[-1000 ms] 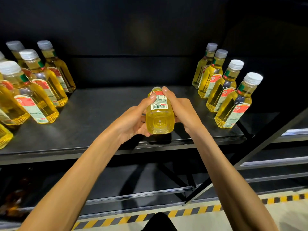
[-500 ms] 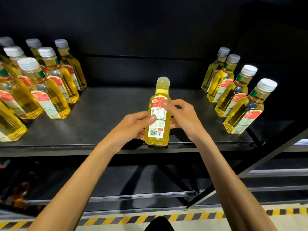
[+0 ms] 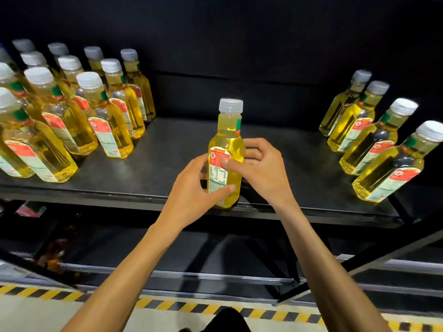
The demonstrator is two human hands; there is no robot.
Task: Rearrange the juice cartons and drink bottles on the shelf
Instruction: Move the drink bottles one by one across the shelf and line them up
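**A:** How should this step go?

**B:** The bottle [image 3: 226, 149] is upright at the middle of the shelf [image 3: 167, 149], with its base right at the shelf's front edge. I'd turn the label to face out and slide the bottle back from that edge before letting go. Then it should line up with the cluster [image 3: 105, 125] at the shelf's left end or the row [image 3: 364, 140] at its right end.

**A:** And the hands?

**B:** Both are grasping it. The left hand [image 3: 191, 195] wraps low, thumb across the label. The right hand [image 3: 261, 171] sits higher, thumb on the label and fingers curled round the far side.
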